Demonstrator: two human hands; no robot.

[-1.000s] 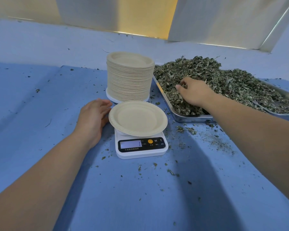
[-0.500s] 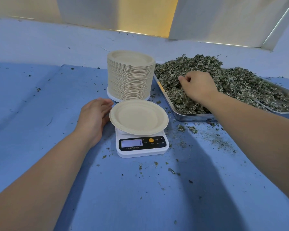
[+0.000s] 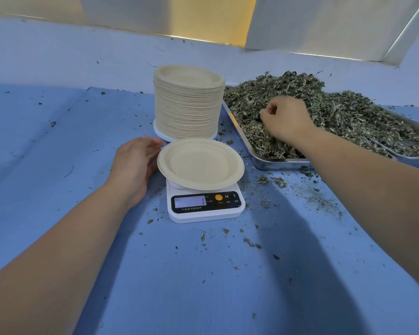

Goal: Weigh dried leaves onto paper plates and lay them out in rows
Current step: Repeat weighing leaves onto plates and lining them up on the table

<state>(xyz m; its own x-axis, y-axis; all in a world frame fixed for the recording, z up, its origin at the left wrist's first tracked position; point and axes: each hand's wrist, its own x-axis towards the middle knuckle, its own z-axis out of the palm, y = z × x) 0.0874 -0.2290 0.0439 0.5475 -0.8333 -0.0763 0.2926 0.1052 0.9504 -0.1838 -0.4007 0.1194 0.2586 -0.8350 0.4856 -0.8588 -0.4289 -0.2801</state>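
Fingers (image 3: 266,114) of our right hand (image 3: 286,122) curl round dried leaves (image 3: 348,112); next we should carry them left to the plate (image 3: 200,163)

White plastic digital kitchen scale (image 3: 205,206): black front panel reads "M" & "T", right of orange round button (image 3: 218,197). Small Chinese print below too tiny to read; lit display (image 3: 190,201) digits not legible.

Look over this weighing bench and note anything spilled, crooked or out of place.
Dried leaf bits are scattered over the blue cloth, thickest by the near corner of the tray and in front of the scale: spillage. The plate on the scale sits off-centre, overhanging toward the left hand. The plate stack looks straight.
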